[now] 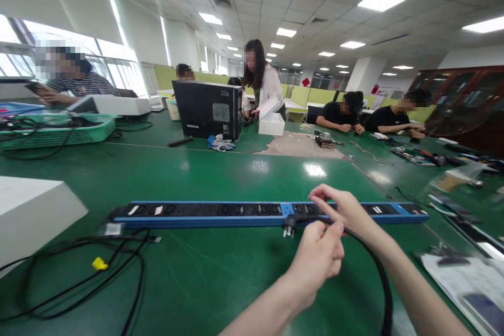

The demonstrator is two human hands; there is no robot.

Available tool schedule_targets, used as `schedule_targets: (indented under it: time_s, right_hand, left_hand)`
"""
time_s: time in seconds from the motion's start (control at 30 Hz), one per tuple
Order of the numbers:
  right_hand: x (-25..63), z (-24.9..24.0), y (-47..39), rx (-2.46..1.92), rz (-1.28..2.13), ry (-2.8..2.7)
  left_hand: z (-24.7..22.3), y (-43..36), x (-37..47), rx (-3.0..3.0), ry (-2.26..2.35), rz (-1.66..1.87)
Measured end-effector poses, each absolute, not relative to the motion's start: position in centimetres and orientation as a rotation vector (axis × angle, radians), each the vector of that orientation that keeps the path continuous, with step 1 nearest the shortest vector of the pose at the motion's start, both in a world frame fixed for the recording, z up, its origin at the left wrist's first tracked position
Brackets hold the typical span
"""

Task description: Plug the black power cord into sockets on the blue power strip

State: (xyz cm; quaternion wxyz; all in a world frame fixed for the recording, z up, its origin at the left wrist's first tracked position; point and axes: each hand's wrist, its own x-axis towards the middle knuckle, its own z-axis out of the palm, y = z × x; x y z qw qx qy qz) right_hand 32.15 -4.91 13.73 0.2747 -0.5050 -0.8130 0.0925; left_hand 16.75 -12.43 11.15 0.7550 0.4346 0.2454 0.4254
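Note:
A long blue-and-black power strip [208, 215] with rows of sockets lies across the green table before me. In front of its blue socket section hangs a black power plug [290, 224] with metal prongs, its thick cord [380, 268] curving down to the right. My left hand [317, 254] is closed, thumb and fingers pinching the cord a short way behind the plug. Just above it, my right hand [344, 212] hovers over the strip's right half, fingers bent and apart, close to the cord. Whether the right fingers touch the cord is hard to see.
Thin black cables [137, 268] with a yellow tag lie at left, near a white box [35, 215]. Farther back are a green basket [79, 134], a black computer case [208, 110] and gloves [220, 143]. A clipboard [452, 278] lies at right. Several people are around the table.

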Motion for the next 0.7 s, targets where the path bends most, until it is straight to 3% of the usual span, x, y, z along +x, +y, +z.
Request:
schedule_targets:
  time_s: [0.17, 0.43, 0.57, 0.7]
  right_hand:
    - [24.9, 11.3, -5.8, -1.248, 0.778, -2.074]
    - [17.7, 12.3, -7.1, -0.970, 1.538, -1.549]
    - [14.8, 12.1, -6.0, -1.004, 1.470, -1.538]
    - [12.2, 12.5, -5.6, -1.234, 0.940, -1.821]
  left_hand:
    - [11.2, -13.4, 12.3, 1.019, 0.747, 1.019]
    - [12.2, -12.8, 2.6, 1.590, 1.051, 0.715]
    - [13.1, -12.3, -0.3, 1.874, 1.271, 0.641]
    - [13.1, -12.5, -1.3, 2.047, 1.422, 0.577]
